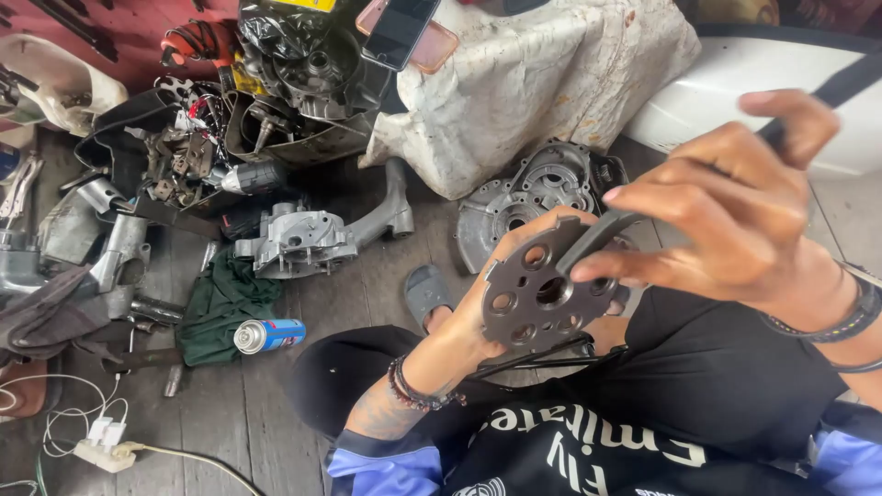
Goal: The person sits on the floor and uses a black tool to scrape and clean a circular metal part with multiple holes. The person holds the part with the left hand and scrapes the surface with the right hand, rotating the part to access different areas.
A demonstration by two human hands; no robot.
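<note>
Head cam, largest first: white cloth-covered bulk [542,83] at 12 o'clock, grey plank floor [248,413] w/ engine parts spread from 9 to 11, a silver crankcase half [299,241] just left of centre, a round clutch cover [533,188] at 1 o'clock behind the hands. Smaller: green rag [220,303] and blue spray can [268,334] at 8 o'clock.

Round perforated metal plate [544,294] sits centre-right, held up over the lap. Left hand [478,312] grips it from behind at its 8 o'clock edge, fingers closed round the rim, mostly hidden by the plate. Right hand [726,211] is closed on a dark flat tool [597,237], thumb up, tool tip on the plate face near the centre hole, approx. 1 o'clock of it.

To do this well, imo: keep plate braced firm w/ left, fingers off the face, tool held low and flat, short controlled strokes so the tip doesn't skid off toward the left fingertips.
</note>
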